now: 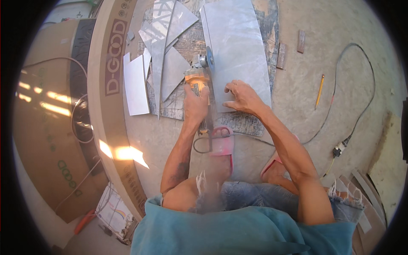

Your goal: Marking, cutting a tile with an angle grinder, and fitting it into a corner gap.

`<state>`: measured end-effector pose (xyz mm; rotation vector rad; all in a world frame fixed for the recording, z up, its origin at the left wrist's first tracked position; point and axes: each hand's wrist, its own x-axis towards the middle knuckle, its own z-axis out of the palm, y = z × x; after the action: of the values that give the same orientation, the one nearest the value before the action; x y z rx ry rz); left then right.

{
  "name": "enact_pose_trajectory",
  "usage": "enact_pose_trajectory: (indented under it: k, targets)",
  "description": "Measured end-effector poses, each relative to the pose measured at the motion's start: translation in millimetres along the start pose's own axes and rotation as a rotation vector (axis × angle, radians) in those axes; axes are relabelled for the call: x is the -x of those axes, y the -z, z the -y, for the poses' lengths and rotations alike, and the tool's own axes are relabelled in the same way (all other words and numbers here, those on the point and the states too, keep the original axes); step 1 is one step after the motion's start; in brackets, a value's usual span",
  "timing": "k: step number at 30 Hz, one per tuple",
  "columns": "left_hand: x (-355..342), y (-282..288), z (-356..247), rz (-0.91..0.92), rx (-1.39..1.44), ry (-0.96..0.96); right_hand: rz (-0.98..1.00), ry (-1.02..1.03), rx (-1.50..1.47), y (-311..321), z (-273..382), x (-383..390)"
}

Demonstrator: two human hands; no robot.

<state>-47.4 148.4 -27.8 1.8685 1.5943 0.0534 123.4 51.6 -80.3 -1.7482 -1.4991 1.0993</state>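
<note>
The work took place low on a bare concrete floor (340,25), dusty and sunlit, with a bright patch of light falling near the person's left knee. A worn board (244,123) lay on the floor as a base under the cutting. To the left stood large brown cardboard sheets (46,127) and a long pale curved panel (102,97). A pencil (319,90) lay on the floor to the right, and a black power cable (361,89) looped round past it to a plug connection (340,149). Grey offcuts (163,51), several of them triangular, were scattered at the upper left of the board.

A large grey tile (238,46) lay flat on the board, running away from the person. The left hand (196,104) was closed firmly round the body of an orange angle grinder (197,76), whose disc (209,59) met the tile's left edge, just ahead of the hand. The right hand (242,97) lay open and flat, fingers spread, pressing on the tile's near end, just beside the grinder and to its right. Dust hung in the air below the grinder, over a pink sandal (224,144) on the person's left foot.
</note>
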Motion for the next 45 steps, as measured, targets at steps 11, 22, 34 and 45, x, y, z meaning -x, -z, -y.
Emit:
enact_pose_trajectory:
  k: [11,22,34,45]
  targets:
    - [16,5,-3,0.052,0.025,0.089,0.030,0.298,0.468,6,-49,40]
    - [35,5,4,0.070,0.086,0.060,-0.130,0.331,0.568,2,-61,51]
    - [12,0,5,-0.013,0.050,-0.053,-0.158,0.302,0.542,-7,-65,51]
    - [-51,4,-28,-0.052,-0.058,-0.032,-0.190,0.301,0.560,-3,-64,48]
